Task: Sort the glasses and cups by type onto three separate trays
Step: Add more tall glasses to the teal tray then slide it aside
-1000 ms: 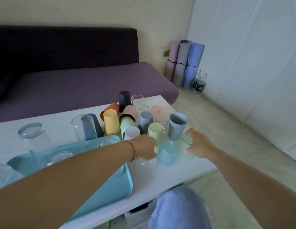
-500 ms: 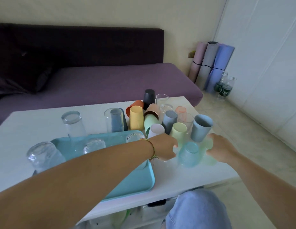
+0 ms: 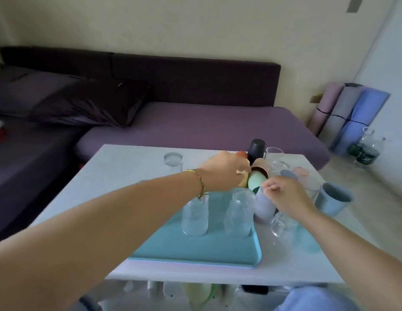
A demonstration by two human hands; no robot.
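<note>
Grip: left hand [image 3: 227, 171] curls into the cup cluster [image 3: 260, 167], right hand [image 3: 283, 196] curls beside a lilac cup [image 3: 262, 209], what either holds lost in blur; two clear glasses [image 3: 194, 217] stand mouth-down, axes vertical, on the teal tray [image 3: 195, 248] on the white counter [image 3: 128, 171], purple sofa [image 3: 195, 129] behind, rolled mats [image 3: 352, 113] right.

Two glasses [image 3: 194, 217] on the tray [image 3: 195, 250], cup cluster [image 3: 256, 181] behind and right of it, sofa [image 3: 218, 126] beyond the table [image 3: 128, 171]
</note>
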